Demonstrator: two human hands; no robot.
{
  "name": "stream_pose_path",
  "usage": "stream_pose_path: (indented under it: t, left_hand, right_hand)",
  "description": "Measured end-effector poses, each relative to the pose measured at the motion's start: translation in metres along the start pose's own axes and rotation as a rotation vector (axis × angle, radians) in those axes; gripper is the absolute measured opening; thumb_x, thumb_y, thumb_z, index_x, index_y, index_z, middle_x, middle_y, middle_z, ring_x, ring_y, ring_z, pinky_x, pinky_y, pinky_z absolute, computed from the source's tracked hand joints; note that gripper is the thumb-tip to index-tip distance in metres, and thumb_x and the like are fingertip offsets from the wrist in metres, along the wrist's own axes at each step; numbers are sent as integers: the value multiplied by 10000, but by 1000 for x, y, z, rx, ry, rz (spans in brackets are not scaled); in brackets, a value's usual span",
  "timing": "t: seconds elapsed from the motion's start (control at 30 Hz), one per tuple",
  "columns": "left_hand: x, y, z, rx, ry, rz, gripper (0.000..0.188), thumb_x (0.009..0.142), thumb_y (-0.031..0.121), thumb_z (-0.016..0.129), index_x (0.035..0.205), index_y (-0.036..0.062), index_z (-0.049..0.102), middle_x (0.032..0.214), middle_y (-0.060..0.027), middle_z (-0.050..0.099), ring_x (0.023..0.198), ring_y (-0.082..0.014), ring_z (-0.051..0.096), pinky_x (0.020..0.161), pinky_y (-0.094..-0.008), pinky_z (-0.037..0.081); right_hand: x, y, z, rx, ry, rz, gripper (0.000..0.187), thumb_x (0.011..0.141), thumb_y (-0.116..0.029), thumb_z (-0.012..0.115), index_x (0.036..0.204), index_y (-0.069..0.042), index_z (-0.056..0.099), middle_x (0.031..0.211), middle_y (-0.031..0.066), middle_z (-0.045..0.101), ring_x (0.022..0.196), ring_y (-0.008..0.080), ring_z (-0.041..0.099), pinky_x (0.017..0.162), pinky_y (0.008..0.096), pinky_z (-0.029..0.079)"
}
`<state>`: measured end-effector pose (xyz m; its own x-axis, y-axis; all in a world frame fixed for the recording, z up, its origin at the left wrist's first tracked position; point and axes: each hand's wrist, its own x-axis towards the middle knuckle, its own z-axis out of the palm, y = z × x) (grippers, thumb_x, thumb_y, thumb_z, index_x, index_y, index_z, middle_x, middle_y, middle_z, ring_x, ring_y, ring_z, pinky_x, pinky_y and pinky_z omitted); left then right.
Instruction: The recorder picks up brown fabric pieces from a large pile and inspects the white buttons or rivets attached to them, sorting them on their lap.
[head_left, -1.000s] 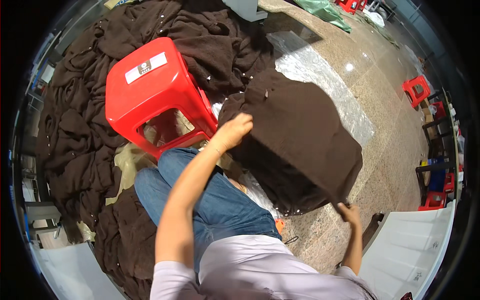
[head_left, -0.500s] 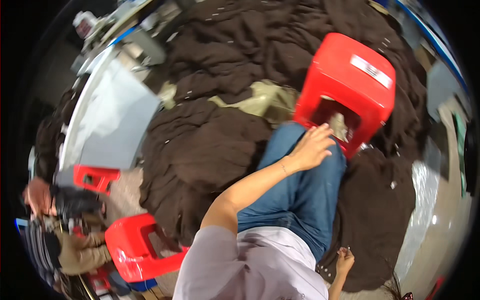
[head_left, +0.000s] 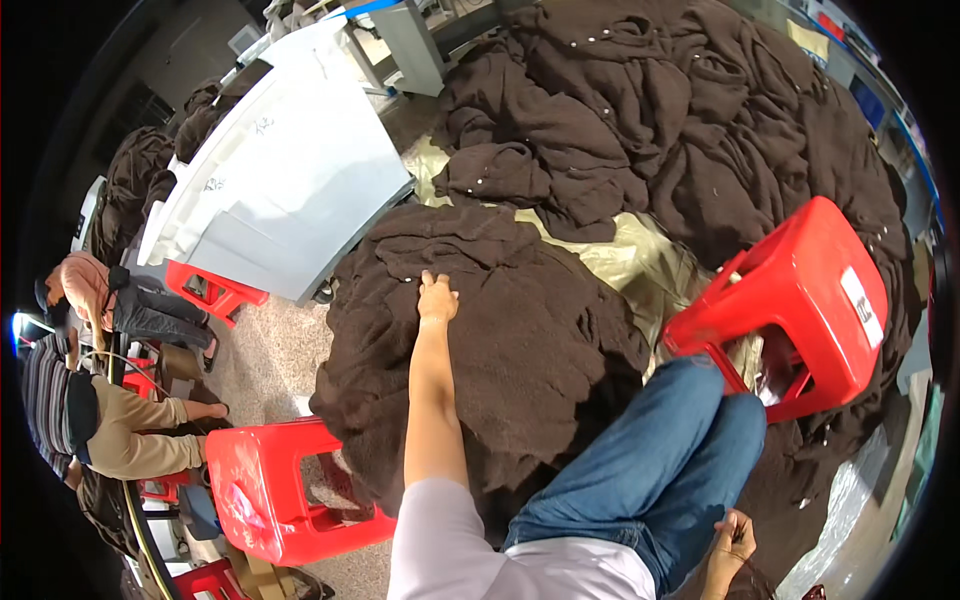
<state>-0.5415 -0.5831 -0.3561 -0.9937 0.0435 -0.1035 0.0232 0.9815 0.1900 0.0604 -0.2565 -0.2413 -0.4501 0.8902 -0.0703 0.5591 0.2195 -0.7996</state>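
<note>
My left arm reaches forward over a heaped pile of dark brown fabric (head_left: 500, 370) in front of me. My left hand (head_left: 437, 297) rests at the upper left of this pile, its fingers curled and closed on the brown cloth near a small white dot like a snap or button. My right hand (head_left: 735, 542) is low beside my right thigh, its fingers drawn together. Whatever they may pinch is too small to make out.
A red plastic stool (head_left: 790, 310) lies tipped beyond my knees; another (head_left: 265, 490) stands at left. A larger brown garment heap (head_left: 650, 110) lies behind, over yellowish sheeting (head_left: 640, 255). A big white panel (head_left: 310, 150) stands far left. Two people (head_left: 130, 420) work at left.
My left hand has moved from above my knees leftward onto the brown pile and closed there. The view has swung left, bringing more of the white panel and the people into sight.
</note>
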Motion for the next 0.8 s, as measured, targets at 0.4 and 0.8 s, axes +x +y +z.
stream_pose_path:
  t: [0.4, 0.8]
  left_hand:
    - [82, -108, 48, 520, 46, 163, 219, 847, 60, 602, 1040, 58, 706, 1293, -87, 568, 1065, -268, 578, 897, -395, 523]
    - [-187, 83, -139, -814, -503, 675, 79, 868, 29, 665, 937, 56, 693, 915, -63, 656, 847, -167, 630, 779, -296, 505]
  right_hand:
    - [21, 9, 38, -151, -223, -78, 172, 972, -167, 631, 999, -4, 677, 841, 84, 699, 723, 152, 630, 659, 259, 525]
    - [31, -53, 75, 136, -287, -244, 118, 909, -18, 651, 1024, -9, 676, 850, 26, 646, 657, 51, 537, 606, 189, 427]
